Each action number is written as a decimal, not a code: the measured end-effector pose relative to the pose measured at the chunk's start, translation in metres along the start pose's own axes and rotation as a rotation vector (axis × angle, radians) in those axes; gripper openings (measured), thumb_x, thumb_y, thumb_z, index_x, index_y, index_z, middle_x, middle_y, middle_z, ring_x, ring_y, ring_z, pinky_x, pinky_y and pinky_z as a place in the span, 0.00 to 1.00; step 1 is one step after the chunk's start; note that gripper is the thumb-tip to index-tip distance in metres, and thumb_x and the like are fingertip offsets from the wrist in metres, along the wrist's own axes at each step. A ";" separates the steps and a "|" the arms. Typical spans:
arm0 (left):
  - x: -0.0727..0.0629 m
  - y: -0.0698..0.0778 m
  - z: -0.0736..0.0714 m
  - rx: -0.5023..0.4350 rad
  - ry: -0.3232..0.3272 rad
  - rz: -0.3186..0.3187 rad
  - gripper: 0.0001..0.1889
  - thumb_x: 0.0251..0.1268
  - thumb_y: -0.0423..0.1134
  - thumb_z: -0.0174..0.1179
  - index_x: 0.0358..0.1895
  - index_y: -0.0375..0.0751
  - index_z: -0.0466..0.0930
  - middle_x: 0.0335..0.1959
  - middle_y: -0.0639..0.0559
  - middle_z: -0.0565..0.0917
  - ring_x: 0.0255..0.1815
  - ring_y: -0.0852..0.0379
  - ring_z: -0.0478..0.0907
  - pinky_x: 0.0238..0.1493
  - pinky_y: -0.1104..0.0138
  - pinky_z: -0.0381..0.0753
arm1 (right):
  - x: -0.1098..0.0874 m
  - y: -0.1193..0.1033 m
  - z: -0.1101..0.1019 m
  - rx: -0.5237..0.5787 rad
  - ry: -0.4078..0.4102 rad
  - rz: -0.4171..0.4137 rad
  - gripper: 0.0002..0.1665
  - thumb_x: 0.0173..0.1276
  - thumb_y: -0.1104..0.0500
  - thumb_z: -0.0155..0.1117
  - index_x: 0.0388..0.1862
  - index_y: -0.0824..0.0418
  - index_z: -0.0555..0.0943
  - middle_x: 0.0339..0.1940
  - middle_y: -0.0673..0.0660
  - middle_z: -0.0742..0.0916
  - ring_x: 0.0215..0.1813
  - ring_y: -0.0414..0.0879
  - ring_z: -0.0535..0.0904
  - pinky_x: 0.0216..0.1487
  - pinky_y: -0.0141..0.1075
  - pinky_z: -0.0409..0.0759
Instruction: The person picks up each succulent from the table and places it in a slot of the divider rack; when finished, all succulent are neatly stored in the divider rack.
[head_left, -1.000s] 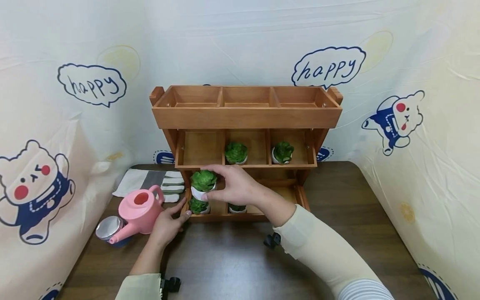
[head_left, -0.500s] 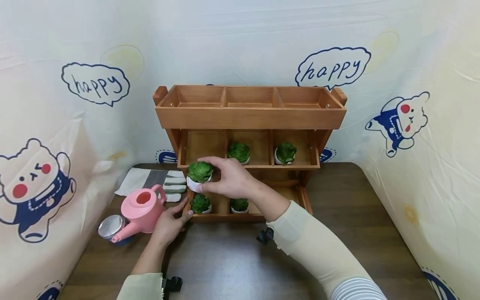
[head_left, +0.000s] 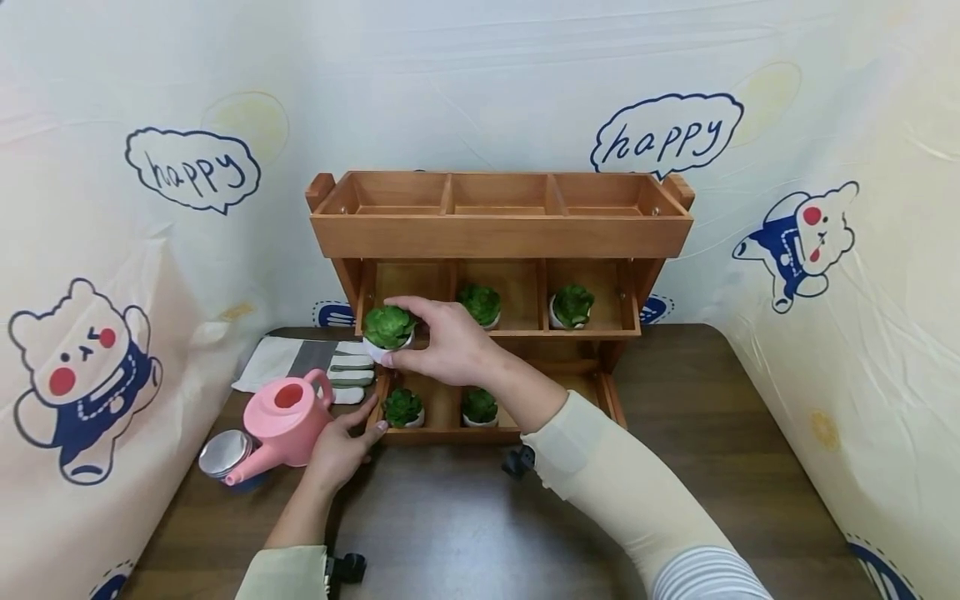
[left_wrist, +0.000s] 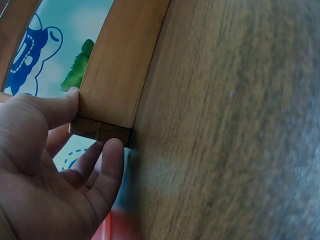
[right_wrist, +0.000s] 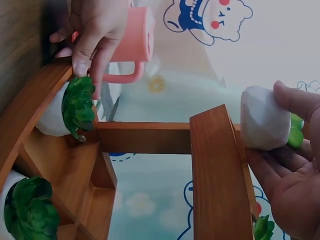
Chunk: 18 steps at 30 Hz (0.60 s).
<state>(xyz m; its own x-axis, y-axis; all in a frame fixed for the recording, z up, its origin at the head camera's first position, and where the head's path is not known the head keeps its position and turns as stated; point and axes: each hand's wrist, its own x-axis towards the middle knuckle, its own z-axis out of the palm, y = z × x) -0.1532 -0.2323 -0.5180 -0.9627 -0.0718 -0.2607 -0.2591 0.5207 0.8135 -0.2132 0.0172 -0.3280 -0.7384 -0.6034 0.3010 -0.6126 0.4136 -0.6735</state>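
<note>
In the head view my right hand (head_left: 459,343) pinches a small potted succulent (head_left: 388,327) with thumb and fingers. It overlaps the left compartment of the middle tier of the wooden plant shelf (head_left: 498,237). The right wrist view shows its white faceted pot (right_wrist: 265,118) close beside the tier's front board, the leaves mostly hidden behind it. At the lower left, my left hand (head_left: 339,454) grips the bottom tier's front corner, thumb on the upper edge (left_wrist: 80,107) and fingers at the end. Two more succulents stand in the bottom tier, left (head_left: 403,407) and middle (head_left: 479,407).
The middle tier also holds succulents in its middle (head_left: 480,305) and right (head_left: 572,306) compartments. Left of the shelf are a pink watering can (head_left: 279,421), a silver-lidded tin (head_left: 225,454) and a striped glove (head_left: 307,364). Printed fabric (head_left: 480,83) hangs behind.
My right hand has lifted the succulent up and slightly left, from over the bottom tier's left plant to the front of the middle tier. The left hand keeps its hold on the shelf corner.
</note>
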 end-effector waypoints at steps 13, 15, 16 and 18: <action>0.000 0.001 -0.001 0.005 0.001 0.000 0.37 0.69 0.59 0.66 0.80 0.59 0.66 0.73 0.36 0.71 0.29 0.47 0.80 0.36 0.61 0.81 | 0.015 0.000 0.007 -0.010 0.125 0.098 0.43 0.63 0.49 0.79 0.76 0.52 0.73 0.66 0.53 0.83 0.60 0.42 0.82 0.60 0.37 0.80; 0.000 0.001 -0.001 0.005 0.003 0.001 0.37 0.70 0.58 0.66 0.80 0.59 0.66 0.74 0.35 0.71 0.29 0.47 0.80 0.36 0.61 0.81 | 0.017 0.000 0.008 -0.012 0.141 0.122 0.43 0.64 0.48 0.79 0.76 0.52 0.73 0.67 0.53 0.83 0.62 0.43 0.81 0.61 0.39 0.80; -0.001 0.001 -0.001 0.005 0.005 0.002 0.37 0.70 0.58 0.66 0.80 0.59 0.66 0.74 0.35 0.71 0.29 0.47 0.80 0.36 0.60 0.81 | 0.019 0.000 0.009 -0.009 0.148 0.133 0.43 0.64 0.48 0.79 0.76 0.52 0.73 0.67 0.53 0.83 0.63 0.43 0.81 0.62 0.39 0.79; -0.001 0.002 -0.001 0.005 0.008 0.008 0.37 0.70 0.58 0.66 0.80 0.59 0.66 0.74 0.36 0.71 0.28 0.47 0.80 0.36 0.60 0.81 | 0.021 0.000 0.010 -0.014 0.159 0.157 0.43 0.64 0.46 0.78 0.76 0.52 0.72 0.67 0.53 0.83 0.63 0.44 0.81 0.62 0.41 0.79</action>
<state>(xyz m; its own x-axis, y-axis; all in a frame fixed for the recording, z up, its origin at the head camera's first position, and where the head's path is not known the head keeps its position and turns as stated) -0.1524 -0.2318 -0.5162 -0.9654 -0.0747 -0.2499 -0.2510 0.5260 0.8126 -0.2257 -0.0021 -0.3284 -0.8593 -0.4168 0.2965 -0.4900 0.5042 -0.7111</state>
